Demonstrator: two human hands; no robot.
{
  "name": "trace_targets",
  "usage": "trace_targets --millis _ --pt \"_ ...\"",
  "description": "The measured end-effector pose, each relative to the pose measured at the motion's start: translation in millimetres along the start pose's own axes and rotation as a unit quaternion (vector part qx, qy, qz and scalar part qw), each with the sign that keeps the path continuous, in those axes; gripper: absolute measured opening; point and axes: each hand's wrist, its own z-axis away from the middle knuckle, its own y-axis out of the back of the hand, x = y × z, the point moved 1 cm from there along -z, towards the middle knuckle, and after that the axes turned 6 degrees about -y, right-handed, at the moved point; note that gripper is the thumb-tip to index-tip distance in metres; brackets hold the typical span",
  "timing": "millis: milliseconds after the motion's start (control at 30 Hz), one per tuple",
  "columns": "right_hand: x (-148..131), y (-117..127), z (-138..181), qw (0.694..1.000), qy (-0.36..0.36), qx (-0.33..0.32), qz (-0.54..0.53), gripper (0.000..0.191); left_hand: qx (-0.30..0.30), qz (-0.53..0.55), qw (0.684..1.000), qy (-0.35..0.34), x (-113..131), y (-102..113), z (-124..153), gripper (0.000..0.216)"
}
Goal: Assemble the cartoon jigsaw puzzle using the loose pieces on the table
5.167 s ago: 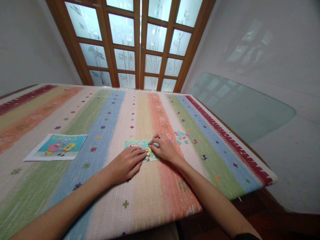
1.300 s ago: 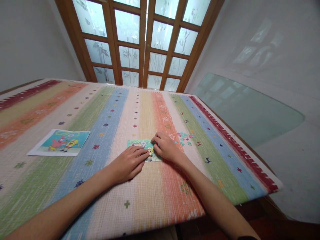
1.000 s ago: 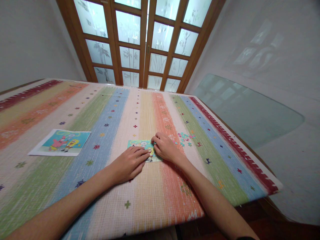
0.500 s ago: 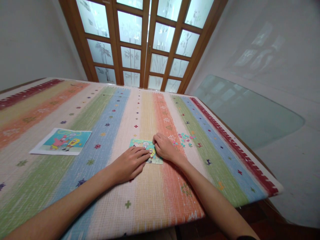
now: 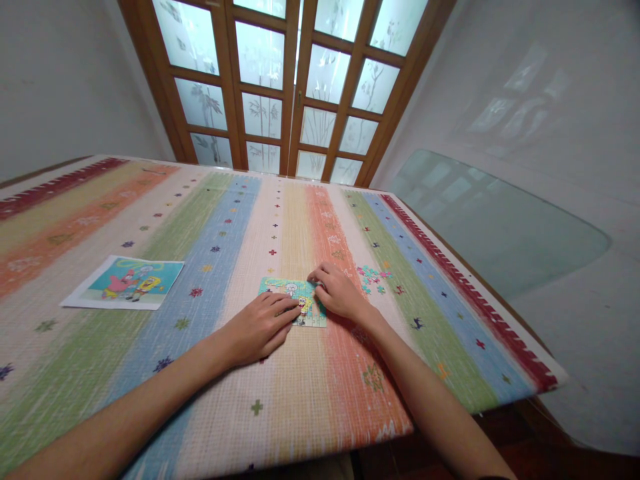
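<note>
A small, partly assembled jigsaw puzzle with a cartoon picture lies on the striped tablecloth in front of me. My left hand rests flat over its lower left part, fingers stretched out and fingertips on the pieces. At the puzzle's upper right edge is my right hand, with fingers curled and thumb close below them. Whatever lies between those fingertips is too small to make out. Several loose puzzle pieces are scattered just to the right of my right hand.
A printed picture sheet with the cartoon characters lies at the left on the tablecloth. Behind the table stand wood-framed glass doors. A pale glass panel leans by the right wall.
My right hand has shifted slightly right, and its thumb and fingers look a little more apart, uncovering more of the puzzle's right side. The left hand stays in place.
</note>
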Motion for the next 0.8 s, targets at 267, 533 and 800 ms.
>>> trace_targets --millis 267,533,800 --pt "-1.4 3.9 1.8 1.0 0.009 0.024 -0.014 0.027 -0.005 0.007 1.0 0.012 0.7 0.1 -1.0 0.03" --pt "-18.2 14.9 6.7 0.992 -0.095 -0.028 -0.084 0.021 -0.01 0.015 1.0 0.024 1.8 1.0 -2.6 0.028" --pt "-12.4 19.0 7.2 0.929 -0.171 -0.187 -0.269 0.036 0.001 0.042 0.998 0.037 -4.2 -5.6 -2.4 0.032"
